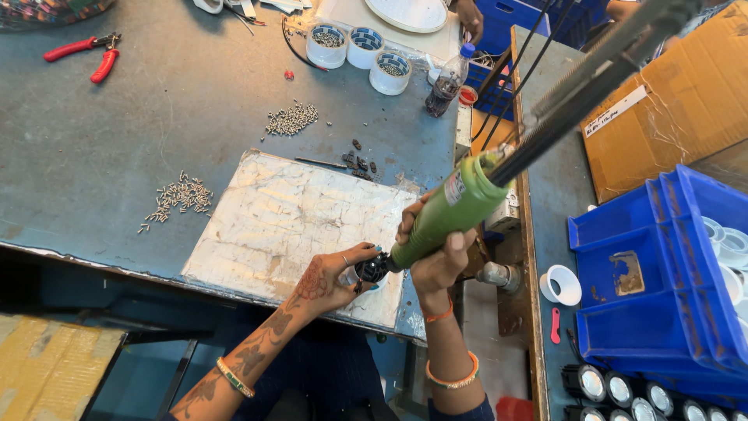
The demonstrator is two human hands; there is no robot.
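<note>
Screwdriver (456, 209), a green powered one with a thick tube body, slants down from the upper right toward the near edge of the counter (117, 148), with black cables running up from its top end. Its tip meets a small black round part (373, 269) that sits over the scuffed pale work sheet (288, 218) at the front of the counter.

We count one screwdriver, one black part, two heaps of small silver screws (291, 119) on the bare counter and a scatter of darker bits beside the sheet. Three round white tubs (365, 48) stand at the far side, next to one dark bottle (448, 80) and one pair of red-handled pliers (86, 56). To our right stand stacked blue bins (662, 265) holding white rings; how many rings there are we cannot tell.

Our left hand (331, 279) reaches up from below with the forearm angled to the right, its fingers curled closed around the black part, pinching it steady against the tool's tip. Our right hand (436, 253) comes nearly straight up from below, its wrist bent, and is wrapped fully shut around the lower body of the screwdriver. Another person's hand (470, 19) shows at the far edge.
</note>
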